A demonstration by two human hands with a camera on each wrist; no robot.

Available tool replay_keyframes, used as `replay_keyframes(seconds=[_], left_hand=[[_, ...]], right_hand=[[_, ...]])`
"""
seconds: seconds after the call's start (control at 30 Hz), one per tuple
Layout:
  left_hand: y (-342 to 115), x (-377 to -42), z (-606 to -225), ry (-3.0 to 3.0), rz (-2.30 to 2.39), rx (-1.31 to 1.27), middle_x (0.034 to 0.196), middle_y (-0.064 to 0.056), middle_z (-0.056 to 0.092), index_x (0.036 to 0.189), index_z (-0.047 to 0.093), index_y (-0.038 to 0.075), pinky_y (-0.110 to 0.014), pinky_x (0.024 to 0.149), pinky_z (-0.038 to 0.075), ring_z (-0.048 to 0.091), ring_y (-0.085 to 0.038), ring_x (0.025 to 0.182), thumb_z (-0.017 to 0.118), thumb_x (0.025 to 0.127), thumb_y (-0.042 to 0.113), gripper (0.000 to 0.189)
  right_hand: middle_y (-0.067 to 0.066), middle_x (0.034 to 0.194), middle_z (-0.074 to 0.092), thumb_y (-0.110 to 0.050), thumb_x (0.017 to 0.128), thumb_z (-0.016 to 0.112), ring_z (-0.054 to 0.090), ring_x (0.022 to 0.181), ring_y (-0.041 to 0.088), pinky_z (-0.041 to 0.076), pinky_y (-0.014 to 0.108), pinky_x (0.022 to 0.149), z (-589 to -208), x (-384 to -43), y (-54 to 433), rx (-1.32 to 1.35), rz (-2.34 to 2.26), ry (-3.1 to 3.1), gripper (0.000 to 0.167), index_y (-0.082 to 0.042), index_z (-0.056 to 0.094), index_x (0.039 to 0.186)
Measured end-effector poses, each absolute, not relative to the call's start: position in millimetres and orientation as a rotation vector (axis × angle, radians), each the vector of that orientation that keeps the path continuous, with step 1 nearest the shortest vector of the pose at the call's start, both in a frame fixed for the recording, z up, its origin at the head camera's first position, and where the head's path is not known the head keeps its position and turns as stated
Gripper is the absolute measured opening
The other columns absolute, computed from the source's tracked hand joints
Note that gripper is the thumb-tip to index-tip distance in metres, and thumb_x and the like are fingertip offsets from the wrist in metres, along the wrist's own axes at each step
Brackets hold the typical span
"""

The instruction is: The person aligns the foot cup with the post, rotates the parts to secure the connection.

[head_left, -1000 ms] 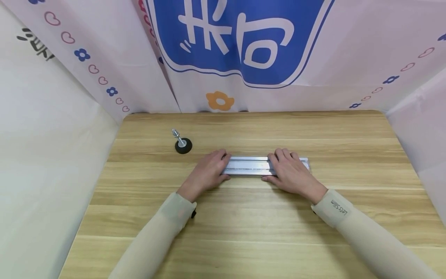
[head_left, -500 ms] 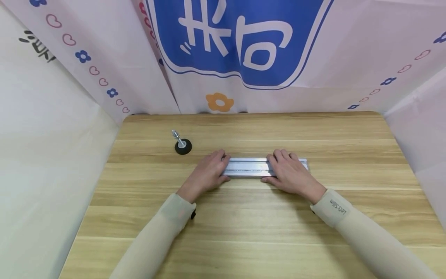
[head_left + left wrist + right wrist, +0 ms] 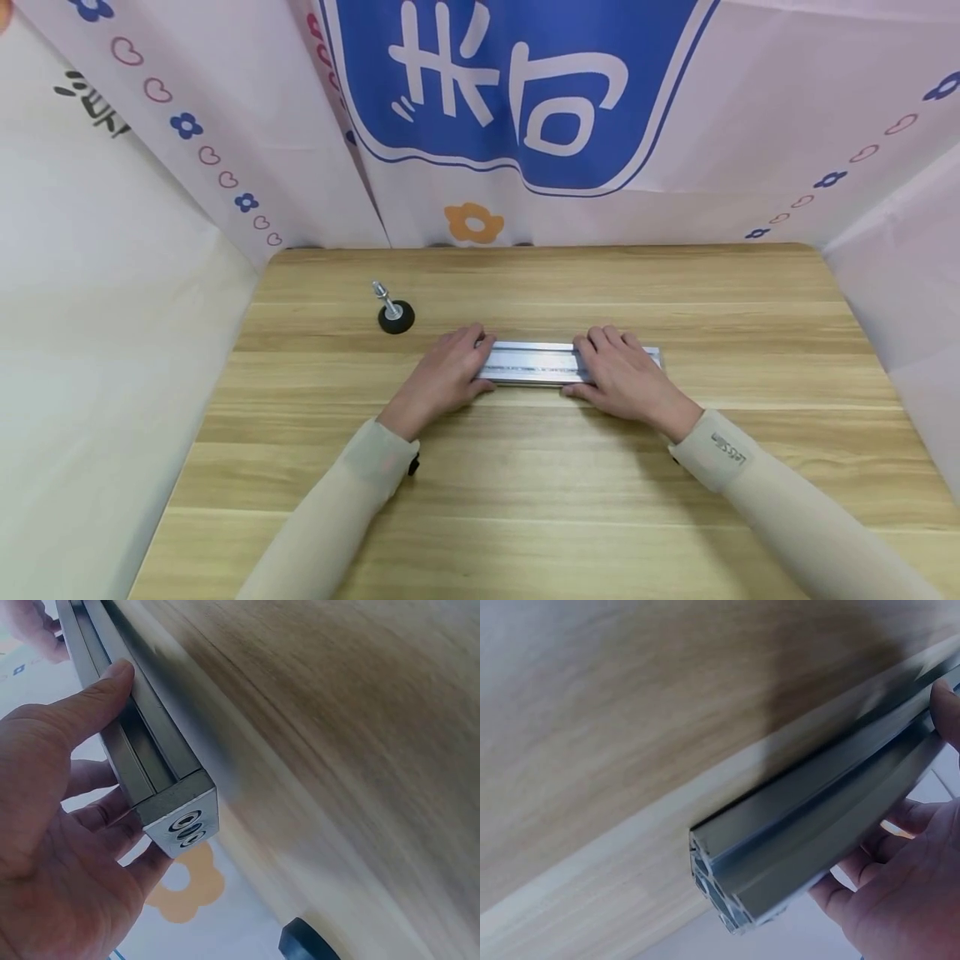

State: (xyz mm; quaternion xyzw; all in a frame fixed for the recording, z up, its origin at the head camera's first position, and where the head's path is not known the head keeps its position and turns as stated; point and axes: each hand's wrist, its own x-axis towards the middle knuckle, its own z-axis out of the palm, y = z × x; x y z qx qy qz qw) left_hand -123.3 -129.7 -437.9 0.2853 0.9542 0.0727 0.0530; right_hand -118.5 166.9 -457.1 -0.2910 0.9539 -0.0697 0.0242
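Observation:
A silver aluminium extrusion profile lies lengthwise from left to right across the middle of the table. My left hand grips its left end, thumb on the near side and fingers over the far side. In the left wrist view that end of the profile shows a face with two round holes, and the thumb presses its slotted side. Toward the right end my right hand holds the profile the same way. The right wrist view shows the profile's hollow, webbed end sticking out past the right hand.
A levelling foot with a black round base and a threaded metal stud stands on the wooden table, back left of the left hand. A printed cloth hangs along the table's back edge, with white cloth at both sides.
The head view has tilted slightly, so the whole scene sits a little lower. Both hands keep their grip on the profile, which stays in place on the table.

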Motion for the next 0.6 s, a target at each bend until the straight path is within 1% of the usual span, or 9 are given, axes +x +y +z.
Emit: replay_keyframes(seconds=[0.17,0.3,0.47,0.6], left_hand=[[-131,-122,-434,2.899,0.230,0.868,0.132,-0.011,0.061,0.147,0.058,0.005,-0.047,0.113,0.052,0.062,-0.026,0.121,0.087,0.086,0.038,0.075],[-131,-121,-429,2.891,0.235,0.869,0.137,-0.013,0.060,0.149,0.056,0.004,-0.050,0.119,0.047,0.061,-0.030,0.128,0.087,0.086,0.036,0.077],[-132,-121,-420,2.882,0.211,0.877,0.143,-0.015,0.058,0.150,0.055,0.002,-0.052,0.124,0.041,0.057,-0.034,0.137,0.086,0.088,0.035,0.077],[-133,-121,-414,2.886,0.196,0.906,0.141,-0.015,0.060,0.148,0.056,0.001,-0.050,0.125,0.040,0.058,-0.034,0.136,0.086,0.088,0.034,0.076]], right_hand=[[0.018,0.125,0.064,-0.062,0.092,0.071,0.059,0.119,0.037,0.051,0.058,0.100,-456,-117,166,-0.895,-0.222,2.951,0.077,0.000,0.058,0.136],[0.019,0.127,0.065,-0.062,0.092,0.072,0.060,0.121,0.038,0.051,0.058,0.101,-454,-115,166,-0.892,-0.222,2.953,0.078,0.001,0.058,0.136],[0.019,0.127,0.068,-0.064,0.091,0.072,0.061,0.119,0.036,0.052,0.057,0.099,-450,-113,165,-0.888,-0.231,2.965,0.079,0.000,0.059,0.136],[0.019,0.127,0.069,-0.064,0.091,0.072,0.062,0.117,0.036,0.053,0.056,0.098,-445,-111,165,-0.890,-0.243,2.974,0.080,0.000,0.059,0.137]])
